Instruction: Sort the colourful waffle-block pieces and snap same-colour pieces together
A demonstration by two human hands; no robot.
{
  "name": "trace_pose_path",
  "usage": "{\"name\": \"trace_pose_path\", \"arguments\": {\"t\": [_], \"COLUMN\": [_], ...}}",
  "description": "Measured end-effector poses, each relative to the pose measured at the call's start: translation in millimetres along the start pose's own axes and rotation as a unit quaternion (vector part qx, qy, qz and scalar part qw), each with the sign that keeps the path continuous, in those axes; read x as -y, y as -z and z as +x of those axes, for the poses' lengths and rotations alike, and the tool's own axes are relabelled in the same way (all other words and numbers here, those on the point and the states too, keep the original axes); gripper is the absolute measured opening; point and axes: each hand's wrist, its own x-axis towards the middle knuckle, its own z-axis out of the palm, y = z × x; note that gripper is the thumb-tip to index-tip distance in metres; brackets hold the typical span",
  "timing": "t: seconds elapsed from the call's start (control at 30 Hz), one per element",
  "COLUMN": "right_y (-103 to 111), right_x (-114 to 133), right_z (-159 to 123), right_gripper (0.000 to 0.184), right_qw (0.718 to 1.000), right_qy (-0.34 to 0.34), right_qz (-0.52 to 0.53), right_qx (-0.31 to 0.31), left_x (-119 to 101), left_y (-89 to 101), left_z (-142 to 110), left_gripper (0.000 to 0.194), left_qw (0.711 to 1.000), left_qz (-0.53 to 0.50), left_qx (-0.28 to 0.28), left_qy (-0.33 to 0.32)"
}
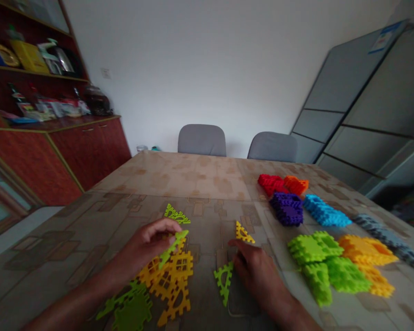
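My left hand (157, 236) pinches a green triangular building tile (172, 248) with toothed edges, held above a loose pile of yellow tiles (163, 278). Some of these yellow tiles have window-like lattices. Another green triangle (177, 215) lies just beyond my left fingers. At the near left, green tiles (133, 310) rest beside the yellow pile. My right hand (257, 269) is low over the table, index finger stretched out and apart from the others, nothing visible in it. Close to it lie a yellow triangle (243, 233) and a green triangle with a cutout (224, 282).
Sorted stacks stand on the right: red (271, 184), orange (296, 185), purple (286, 209), blue (324, 211), grey (388, 236), green (313, 248) and yellow-orange (367, 250). Two grey chairs (202, 139) are behind the table (193, 177). A wooden cabinet (93, 147) is at left.
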Motion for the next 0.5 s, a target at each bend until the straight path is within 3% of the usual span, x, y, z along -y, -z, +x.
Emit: {"name": "trace_pose_path", "arguments": {"t": [0.1, 0.2, 0.37, 0.5], "right_y": [0, -6, -14, -14], "right_x": [-4, -3, 8, 10], "right_z": [3, 3, 1, 2], "right_gripper": [0.031, 0.032, 0.056, 0.057], "right_qw": [0.997, 0.973, 0.892, 0.864], "right_qy": [0.014, 0.015, 0.002, 0.016], "right_qz": [0.065, 0.228, 0.452, 0.504], "right_qx": [-0.027, -0.019, 0.024, 0.02], "left_x": [-14, -19, -25, -33], "left_y": [-45.7, -76.7, -96.6, -105.0], "left_z": [-3, 2, 9, 5], "left_gripper": [0.029, 0.032, 0.022, 0.013], "left_qw": [0.991, 0.985, 0.984, 0.986], "left_qz": [-0.113, -0.146, -0.165, -0.157], "left_qx": [0.073, 0.091, 0.057, 0.032], "left_qy": [0.0, -0.005, -0.031, -0.047]}}
